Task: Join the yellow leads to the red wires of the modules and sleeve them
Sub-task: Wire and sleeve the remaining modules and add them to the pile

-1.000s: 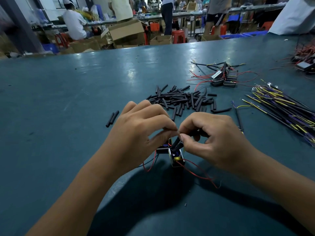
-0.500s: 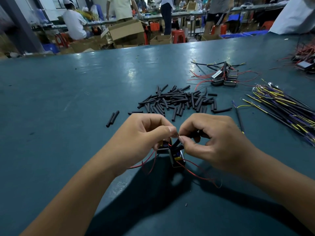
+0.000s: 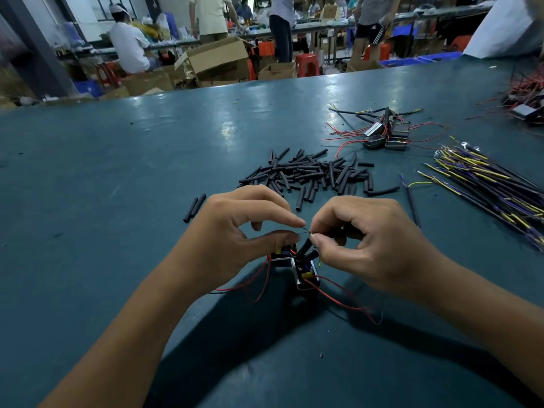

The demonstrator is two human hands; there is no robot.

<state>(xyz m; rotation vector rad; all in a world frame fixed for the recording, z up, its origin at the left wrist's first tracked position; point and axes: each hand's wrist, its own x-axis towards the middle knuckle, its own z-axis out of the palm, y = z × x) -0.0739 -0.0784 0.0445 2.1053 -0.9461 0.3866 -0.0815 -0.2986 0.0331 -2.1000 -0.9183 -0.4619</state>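
Note:
Two small black modules [image 3: 306, 275] with thin red wires [image 3: 344, 298] sit on the table under my hands. My left hand [image 3: 235, 240] pinches a bare wire end between thumb and forefinger. My right hand [image 3: 368, 242] pinches the other end of the same thin strand [image 3: 306, 230], fingertips nearly touching the left. A black sleeve [image 3: 303, 248] slants down from my right fingers toward the modules. A heap of black sleeve pieces [image 3: 312, 175] lies just beyond my hands. Yellow-tipped leads [image 3: 482, 184] lie in a bundle at the right.
More modules with red wires [image 3: 385, 136] lie at the back right, another tangle [image 3: 527, 104] at the far right edge. Two loose sleeves [image 3: 194, 207] lie left of my hands. One single lead [image 3: 412, 201] lies right of my right hand. Cardboard boxes and people stand beyond the table's far edge.
My left hand has drawn its fingers back and lowered, uncovering more of the sleeve heap. Both hands still pinch the wire ends together over the modules.

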